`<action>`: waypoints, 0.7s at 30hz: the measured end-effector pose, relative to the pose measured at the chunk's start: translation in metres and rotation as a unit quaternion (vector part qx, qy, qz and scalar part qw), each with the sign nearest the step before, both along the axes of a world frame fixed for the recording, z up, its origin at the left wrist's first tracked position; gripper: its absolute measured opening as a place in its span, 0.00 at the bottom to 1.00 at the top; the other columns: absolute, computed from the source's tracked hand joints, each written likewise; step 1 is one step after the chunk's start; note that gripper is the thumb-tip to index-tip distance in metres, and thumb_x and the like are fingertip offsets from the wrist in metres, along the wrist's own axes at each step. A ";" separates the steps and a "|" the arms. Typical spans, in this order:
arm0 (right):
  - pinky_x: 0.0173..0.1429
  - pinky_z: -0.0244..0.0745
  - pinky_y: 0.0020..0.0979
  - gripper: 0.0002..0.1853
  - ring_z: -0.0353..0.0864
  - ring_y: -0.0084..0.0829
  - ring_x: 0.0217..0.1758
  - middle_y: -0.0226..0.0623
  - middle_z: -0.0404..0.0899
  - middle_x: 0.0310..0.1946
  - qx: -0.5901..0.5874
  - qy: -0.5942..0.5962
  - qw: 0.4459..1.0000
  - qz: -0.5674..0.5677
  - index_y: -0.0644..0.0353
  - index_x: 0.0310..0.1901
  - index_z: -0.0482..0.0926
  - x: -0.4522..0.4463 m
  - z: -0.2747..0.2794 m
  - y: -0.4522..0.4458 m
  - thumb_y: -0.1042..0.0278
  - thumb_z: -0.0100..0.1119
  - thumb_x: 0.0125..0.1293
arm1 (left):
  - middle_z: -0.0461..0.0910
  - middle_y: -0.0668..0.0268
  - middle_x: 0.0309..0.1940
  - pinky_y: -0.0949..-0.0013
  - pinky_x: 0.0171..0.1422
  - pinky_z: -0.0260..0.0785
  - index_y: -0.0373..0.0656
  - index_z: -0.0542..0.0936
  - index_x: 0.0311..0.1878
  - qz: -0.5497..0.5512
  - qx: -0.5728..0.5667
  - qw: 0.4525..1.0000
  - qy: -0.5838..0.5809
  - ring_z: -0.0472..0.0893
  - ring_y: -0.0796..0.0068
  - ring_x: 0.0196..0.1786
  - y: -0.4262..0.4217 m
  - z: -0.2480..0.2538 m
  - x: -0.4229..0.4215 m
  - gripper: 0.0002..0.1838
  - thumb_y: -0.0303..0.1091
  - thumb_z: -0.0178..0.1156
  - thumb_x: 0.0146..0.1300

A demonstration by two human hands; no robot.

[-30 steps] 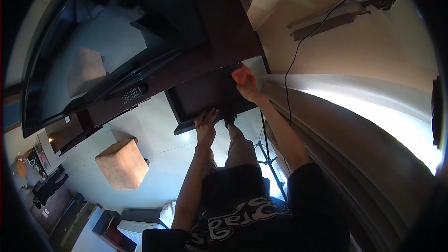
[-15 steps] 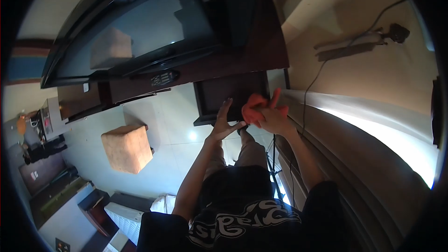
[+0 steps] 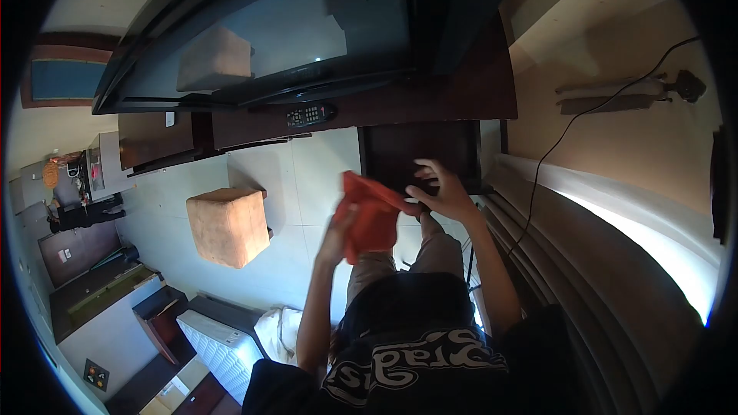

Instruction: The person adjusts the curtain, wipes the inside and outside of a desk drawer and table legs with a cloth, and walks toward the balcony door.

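Observation:
A red cloth [image 3: 371, 215] hangs bunched from my left hand [image 3: 338, 234], whose fingers are closed on its left side. One corner of the cloth stretches right, towards my right hand [image 3: 446, 194]. That hand has its fingers apart, with the thumb close to the cloth's corner; whether they touch is unclear. Just beyond both hands is a pulled-out dark wooden drawer [image 3: 419, 146], its front partly hidden by my right hand and the cloth.
A large television [image 3: 307, 31] stands on a dark wooden cabinet [image 3: 461, 104], with a remote control [image 3: 311, 114] on its front edge. A tan stool [image 3: 228, 227] is on the tiled floor to the left. Brown curtains [image 3: 569, 284] and a black cable [image 3: 538, 165] are at right.
The red cloth has passed from my right hand to my left and moved left, away from the drawer. My right hand has opened. The view has shifted slightly.

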State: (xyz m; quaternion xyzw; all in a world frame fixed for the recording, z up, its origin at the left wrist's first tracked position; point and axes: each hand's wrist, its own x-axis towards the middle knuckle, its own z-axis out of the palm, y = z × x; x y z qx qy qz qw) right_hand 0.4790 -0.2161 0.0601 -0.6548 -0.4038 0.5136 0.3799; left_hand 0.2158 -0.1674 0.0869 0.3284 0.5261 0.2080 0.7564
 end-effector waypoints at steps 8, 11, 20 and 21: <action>0.71 0.17 0.75 0.38 0.45 0.53 0.79 0.49 0.61 0.68 -0.010 -0.379 0.923 0.068 0.53 0.68 0.65 -0.012 -0.072 -0.087 0.42 0.64 0.61 | 0.77 0.64 0.32 0.67 0.33 0.70 0.43 0.73 0.51 0.116 0.126 0.957 0.233 0.77 0.73 0.30 0.064 -0.045 -0.073 0.26 0.59 0.48 0.74; 0.68 0.11 0.77 0.31 0.45 0.50 0.79 0.45 0.63 0.67 0.005 -0.420 0.906 0.043 0.47 0.64 0.70 -0.024 -0.093 -0.087 0.43 0.63 0.63 | 0.62 0.74 0.14 0.71 0.16 0.48 0.49 0.70 0.35 0.042 0.016 0.974 0.222 0.59 0.81 0.11 0.077 -0.136 -0.052 0.24 0.61 0.45 0.75; 0.66 0.10 0.78 0.15 0.49 0.46 0.77 0.31 0.66 0.64 -0.014 -0.406 0.914 -0.001 0.38 0.51 0.78 -0.028 -0.113 -0.079 0.60 0.65 0.63 | 0.67 0.72 0.23 0.65 0.35 0.63 0.46 0.74 0.39 -0.089 0.153 0.964 0.197 0.68 0.76 0.27 0.148 -0.218 0.057 0.27 0.63 0.43 0.74; 0.66 0.10 0.78 0.16 0.49 0.46 0.77 0.31 0.66 0.64 -0.017 -0.405 0.914 -0.003 0.38 0.51 0.78 -0.026 -0.113 -0.079 0.60 0.66 0.62 | 0.68 0.71 0.24 0.64 0.37 0.64 0.44 0.75 0.37 -0.091 0.139 0.968 0.189 0.69 0.75 0.29 0.154 -0.221 0.063 0.29 0.63 0.43 0.74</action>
